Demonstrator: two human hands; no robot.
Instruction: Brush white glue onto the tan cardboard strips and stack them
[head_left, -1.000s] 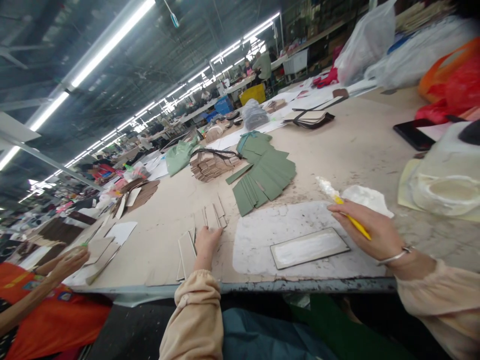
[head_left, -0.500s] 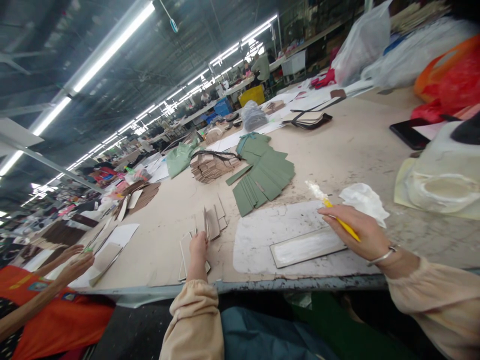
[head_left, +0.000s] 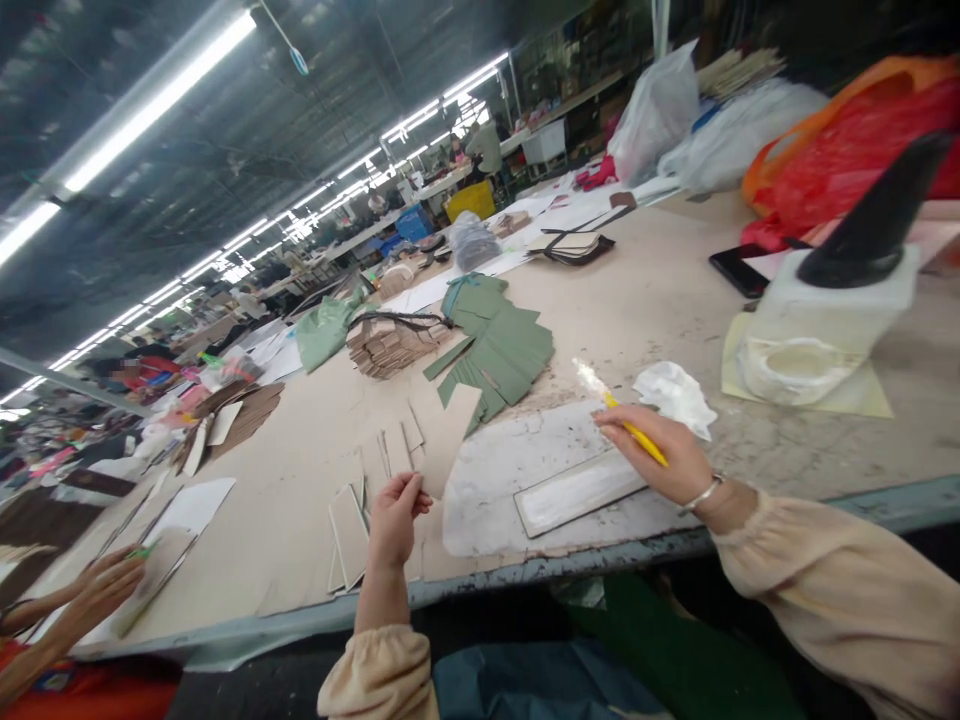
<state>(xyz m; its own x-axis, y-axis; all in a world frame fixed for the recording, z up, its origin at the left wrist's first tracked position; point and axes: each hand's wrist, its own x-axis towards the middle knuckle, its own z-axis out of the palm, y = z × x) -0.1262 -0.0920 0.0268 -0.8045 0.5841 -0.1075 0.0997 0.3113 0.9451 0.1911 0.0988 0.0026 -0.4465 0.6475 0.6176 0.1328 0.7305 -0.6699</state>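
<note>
My left hand (head_left: 395, 515) pinches the near corner of a beige card piece (head_left: 447, 430) and lifts it off the table, tilted up. Beside it lie several similar beige pieces (head_left: 349, 522) spread flat. My right hand (head_left: 660, 452) is closed on a yellow-handled brush (head_left: 616, 405) with white bristles, held just above a glue-smeared rectangular piece (head_left: 576, 490). That piece rests on a white stained work board (head_left: 487, 480).
A fan of green pieces (head_left: 501, 352) and a stack of brown pieces (head_left: 386, 343) lie behind. A white tissue (head_left: 673, 392), a white glue container (head_left: 817, 325), a phone (head_left: 739, 270) and red bags (head_left: 832, 165) are to the right. Another person's hands (head_left: 97, 590) work at the left.
My left hand went from resting flat on the beige pieces to pinching one and raising it. My right hand with the brush shifted left towards the glued piece. The view swung right.
</note>
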